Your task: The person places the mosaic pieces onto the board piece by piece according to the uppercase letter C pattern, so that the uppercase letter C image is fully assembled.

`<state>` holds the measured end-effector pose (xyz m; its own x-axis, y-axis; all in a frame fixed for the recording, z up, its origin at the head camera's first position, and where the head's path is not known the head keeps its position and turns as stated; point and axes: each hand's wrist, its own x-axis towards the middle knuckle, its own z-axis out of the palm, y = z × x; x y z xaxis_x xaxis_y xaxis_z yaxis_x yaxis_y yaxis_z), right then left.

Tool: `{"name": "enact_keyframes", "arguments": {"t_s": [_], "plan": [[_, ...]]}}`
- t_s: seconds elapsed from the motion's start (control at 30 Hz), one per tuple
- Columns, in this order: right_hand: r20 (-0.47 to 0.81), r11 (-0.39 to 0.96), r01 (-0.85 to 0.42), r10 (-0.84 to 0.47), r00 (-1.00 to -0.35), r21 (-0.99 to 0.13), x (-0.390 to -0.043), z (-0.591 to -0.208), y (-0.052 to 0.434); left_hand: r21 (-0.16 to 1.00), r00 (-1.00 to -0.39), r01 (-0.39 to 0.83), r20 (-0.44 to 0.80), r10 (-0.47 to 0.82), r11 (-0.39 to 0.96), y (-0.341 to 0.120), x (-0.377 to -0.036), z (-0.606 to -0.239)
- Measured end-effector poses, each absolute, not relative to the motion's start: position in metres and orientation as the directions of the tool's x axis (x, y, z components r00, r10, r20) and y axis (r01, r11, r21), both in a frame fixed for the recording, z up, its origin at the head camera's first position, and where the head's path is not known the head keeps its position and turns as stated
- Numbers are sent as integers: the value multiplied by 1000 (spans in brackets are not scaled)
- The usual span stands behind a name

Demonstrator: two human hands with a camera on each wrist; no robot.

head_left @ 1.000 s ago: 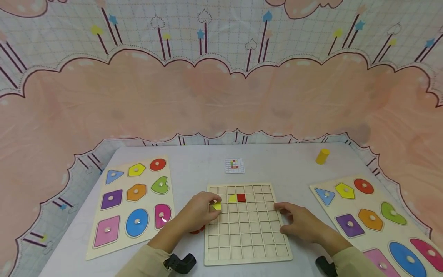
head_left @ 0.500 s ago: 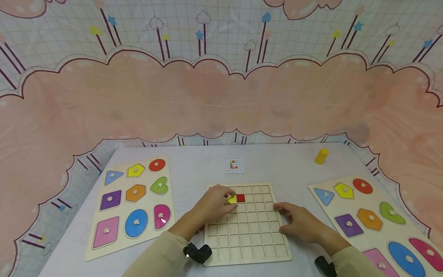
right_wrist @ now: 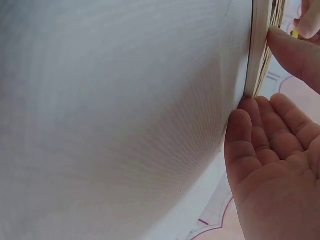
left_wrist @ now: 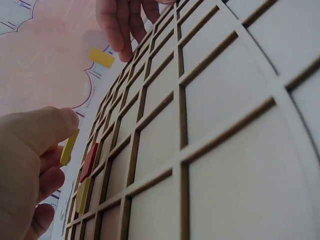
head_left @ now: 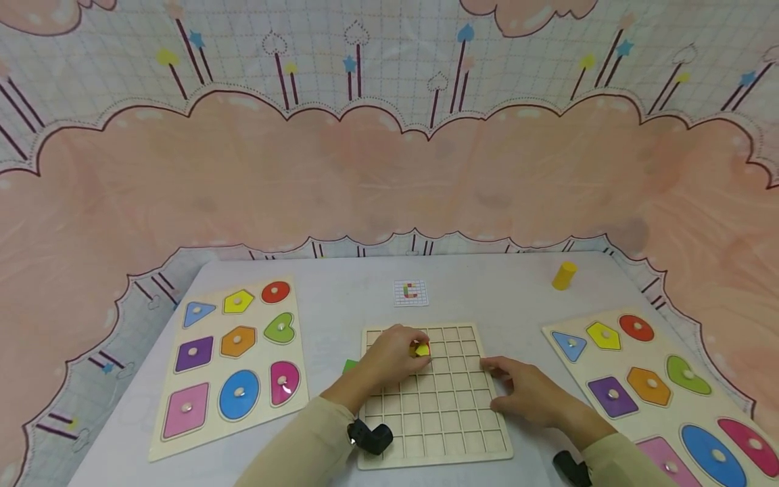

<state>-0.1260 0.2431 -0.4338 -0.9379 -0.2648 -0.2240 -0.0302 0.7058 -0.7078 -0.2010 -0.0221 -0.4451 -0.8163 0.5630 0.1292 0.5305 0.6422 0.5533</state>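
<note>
My left hand [head_left: 392,358] pinches a small yellow tile [left_wrist: 69,148] between thumb and fingers, over the upper part of a wooden grid board [head_left: 443,426]. In the left wrist view, a red tile [left_wrist: 89,161] and another yellow tile [left_wrist: 82,194] sit side by side in the grid's cells, just beyond the held tile. The head view has the hand covering most of them. My right hand [head_left: 526,392] touches the board's right edge with thumb and fingertips, its fingers loosely bent; in the right wrist view the thumb [right_wrist: 292,55] lies along that edge.
A small card [head_left: 411,293] with a coloured pattern lies behind the board. Knobbed shape puzzles stand left [head_left: 234,423] and right [head_left: 608,355]. A yellow cylinder [head_left: 564,276] is at the back right. Part of a green piece [head_left: 349,366] shows beside my left forearm.
My left hand has moved right with the yellow tile, from the board's left edge to over the red tile. A green piece has come into sight behind the forearm. The right hand stays put.
</note>
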Motion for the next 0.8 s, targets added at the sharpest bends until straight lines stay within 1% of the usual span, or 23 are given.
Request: {"name": "enact_keyframes", "arguments": {"t_s": [0.13, 0.3, 0.57, 0.8], "plan": [[-228, 709, -29, -265, -937, -705, -126, -434, 243, 551, -810, 540, 135, 571, 636, -16, -204, -447], [-231, 712, -26, -262, -937, -702, -126, -433, 243, 556, -813, 526, 106, 572, 644, -8, -206, -447], [-232, 712, -29, -266, -936, -701, -127, -433, 243, 526, -836, 501, 91, 541, 687, 2, -209, -450], [-231, 709, -30, -270, -935, -705, -126, -433, 243, 483, -843, 510, 113, 526, 712, 7, -211, -455]]}}
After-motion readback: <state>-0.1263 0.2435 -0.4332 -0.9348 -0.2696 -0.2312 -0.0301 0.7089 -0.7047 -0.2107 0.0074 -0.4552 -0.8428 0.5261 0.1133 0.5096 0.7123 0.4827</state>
